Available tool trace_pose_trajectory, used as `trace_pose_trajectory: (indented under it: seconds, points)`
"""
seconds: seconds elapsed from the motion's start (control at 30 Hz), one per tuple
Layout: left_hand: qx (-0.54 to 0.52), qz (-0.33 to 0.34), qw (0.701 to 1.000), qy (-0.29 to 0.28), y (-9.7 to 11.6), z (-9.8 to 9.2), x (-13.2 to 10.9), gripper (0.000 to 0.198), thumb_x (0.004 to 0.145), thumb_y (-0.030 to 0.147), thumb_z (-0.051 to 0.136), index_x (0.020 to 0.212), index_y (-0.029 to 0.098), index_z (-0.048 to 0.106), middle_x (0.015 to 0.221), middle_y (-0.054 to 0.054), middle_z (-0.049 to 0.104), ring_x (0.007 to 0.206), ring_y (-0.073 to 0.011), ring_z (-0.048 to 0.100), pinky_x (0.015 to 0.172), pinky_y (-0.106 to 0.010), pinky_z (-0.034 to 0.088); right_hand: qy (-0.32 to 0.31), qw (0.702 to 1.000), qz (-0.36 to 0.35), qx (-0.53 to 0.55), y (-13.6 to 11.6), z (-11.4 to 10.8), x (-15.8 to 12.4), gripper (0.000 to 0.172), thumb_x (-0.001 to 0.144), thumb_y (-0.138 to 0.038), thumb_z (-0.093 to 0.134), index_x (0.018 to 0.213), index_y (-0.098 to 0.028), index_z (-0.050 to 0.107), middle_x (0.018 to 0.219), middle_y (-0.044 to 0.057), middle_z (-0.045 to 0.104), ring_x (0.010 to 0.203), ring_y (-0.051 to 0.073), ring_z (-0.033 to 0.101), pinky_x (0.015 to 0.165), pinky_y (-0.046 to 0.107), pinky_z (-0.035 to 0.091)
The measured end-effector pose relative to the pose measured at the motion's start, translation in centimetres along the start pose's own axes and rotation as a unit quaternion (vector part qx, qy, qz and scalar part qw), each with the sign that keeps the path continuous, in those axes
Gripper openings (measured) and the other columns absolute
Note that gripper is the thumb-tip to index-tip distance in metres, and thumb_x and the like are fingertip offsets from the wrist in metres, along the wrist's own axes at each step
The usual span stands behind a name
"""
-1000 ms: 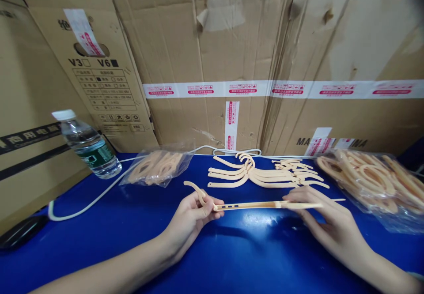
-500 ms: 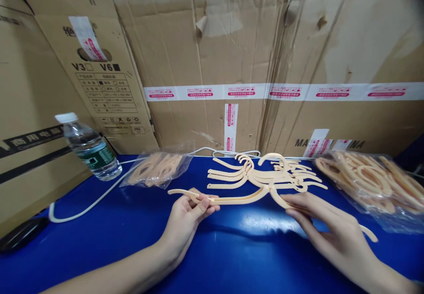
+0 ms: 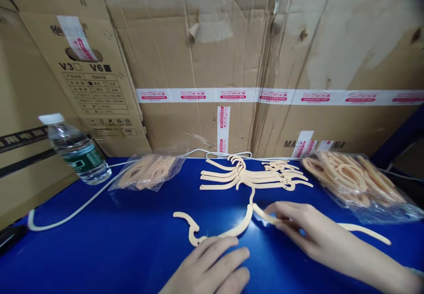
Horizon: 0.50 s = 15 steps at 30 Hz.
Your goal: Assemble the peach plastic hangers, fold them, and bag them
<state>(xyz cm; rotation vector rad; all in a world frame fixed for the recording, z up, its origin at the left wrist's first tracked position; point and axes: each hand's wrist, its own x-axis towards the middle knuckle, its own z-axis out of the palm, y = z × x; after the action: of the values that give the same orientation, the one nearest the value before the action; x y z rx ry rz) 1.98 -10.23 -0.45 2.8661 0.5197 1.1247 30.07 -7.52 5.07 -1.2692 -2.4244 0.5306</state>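
A beige plastic hanger (image 3: 239, 229) lies unfolded and flat on the blue table (image 3: 109, 250), its hook pointing away from me. My left hand (image 3: 208, 267) rests with outstretched fingers on the hanger's left arm, near its curled end. My right hand (image 3: 304, 232) lies flat over the right arm, whose tip sticks out past my wrist. Just behind sits a pile of several assembled hangers (image 3: 251, 177).
A clear bag of hanger parts (image 3: 149, 170) lies at the back left, and a fuller bag (image 3: 354, 181) at the back right. A water bottle (image 3: 76, 150) stands far left beside a white cable (image 3: 76, 208). Cardboard boxes (image 3: 215, 42) wall off the back.
The hanger was held straight above the table, then spread open. It has come down nearer to me and now lies flat, with both hands laid on it instead of pinching it.
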Motion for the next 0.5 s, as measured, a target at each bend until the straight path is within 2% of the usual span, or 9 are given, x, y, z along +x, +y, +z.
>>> trace_pose_trajectory:
  seconds: [0.03,0.1,0.17,0.2,0.27,0.3,0.37,0.43,0.5]
  points:
    - [0.074,0.017,0.997,0.014,-0.2,-0.1,0.2,0.027,0.102,0.019,0.041,0.104,0.015,0.067,0.112,-0.006,0.074,0.108,-0.0239,0.066,0.094,-0.034,0.053,-0.009,1.000,0.003,-0.014,0.0,0.4,0.0,0.017,0.097,-0.018,0.043,0.094,-0.022,0.059,0.087,0.005,0.065,0.075,0.019,0.063,0.067,0.029,0.051]
    - [0.158,0.029,0.986,-0.050,-0.3,-0.2,0.4,0.028,0.102,0.016,0.040,0.107,0.014,0.067,0.111,-0.004,0.074,0.103,-0.0217,0.067,0.089,-0.030,0.055,-0.011,0.999,-0.001,-0.052,0.1,1.1,0.0,0.018,0.094,-0.015,0.043,0.085,-0.021,0.058,0.085,0.006,0.062,0.073,0.020,0.061,0.064,0.031,0.050]
    - [0.188,0.037,0.979,-0.074,-0.5,0.1,0.2,0.029,0.102,0.017,0.039,0.111,0.014,0.066,0.112,-0.003,0.074,0.102,-0.0204,0.066,0.089,-0.028,0.054,0.008,0.996,-0.017,-0.091,0.4,1.7,0.0,0.019,0.093,-0.013,0.042,0.081,-0.020,0.057,0.087,0.008,0.060,0.076,0.021,0.060,0.066,0.033,0.051]
    - [0.193,0.036,0.978,-0.068,-0.6,0.4,0.0,0.029,0.102,0.021,0.039,0.114,0.014,0.065,0.114,-0.004,0.074,0.105,-0.0204,0.066,0.092,-0.029,0.053,0.017,0.994,-0.025,-0.107,0.6,1.9,0.0,0.020,0.093,-0.013,0.042,0.081,-0.020,0.057,0.087,0.008,0.060,0.077,0.022,0.060,0.066,0.034,0.051]
    - [0.188,0.017,0.982,-0.010,-1.2,1.0,-0.7,0.033,0.104,0.028,0.037,0.114,0.014,0.064,0.114,-0.005,0.073,0.109,-0.0206,0.064,0.103,-0.035,0.046,0.033,0.991,-0.028,-0.125,1.1,2.3,0.2,0.022,0.093,-0.014,0.041,0.081,-0.020,0.058,0.084,0.008,0.059,0.075,0.022,0.060,0.065,0.035,0.052]
    - [0.183,0.003,0.983,-0.022,-1.6,1.2,-1.0,0.037,0.103,0.036,0.037,0.119,0.014,0.062,0.120,-0.008,0.071,0.116,-0.0230,0.061,0.108,-0.040,0.043,0.041,0.991,-0.025,-0.122,1.4,2.5,0.3,0.023,0.094,-0.015,0.041,0.083,-0.020,0.060,0.082,0.008,0.059,0.074,0.022,0.060,0.064,0.035,0.052]
    - [0.165,-0.019,0.982,-0.088,-2.2,1.2,-1.3,0.050,0.098,0.048,0.044,0.131,0.012,0.055,0.133,-0.012,0.063,0.126,-0.0279,0.054,0.109,-0.046,0.042,0.062,0.992,-0.018,-0.105,2.0,2.8,0.7,0.022,0.095,-0.015,0.041,0.088,-0.019,0.062,0.083,0.008,0.060,0.074,0.021,0.062,0.063,0.034,0.053]
    - [0.149,-0.041,0.976,-0.153,-2.7,0.7,-1.2,0.061,0.092,0.048,0.053,0.141,0.011,0.046,0.144,-0.015,0.054,0.133,-0.0320,0.048,0.107,-0.050,0.043,0.098,0.991,-0.026,-0.093,2.4,2.9,1.1,0.019,0.095,-0.016,0.044,0.095,-0.019,0.063,0.087,0.008,0.062,0.075,0.021,0.065,0.065,0.033,0.055]
    - [0.147,-0.059,0.971,-0.177,-2.8,0.2,-1.0,0.068,0.088,0.046,0.059,0.145,0.012,0.042,0.149,-0.016,0.047,0.135,-0.0360,0.044,0.104,-0.054,0.045,0.162,0.980,-0.061,-0.093,2.3,2.9,0.9,0.019,0.095,-0.016,0.047,0.105,-0.019,0.062,0.091,0.009,0.065,0.080,0.021,0.066,0.067,0.033,0.056]
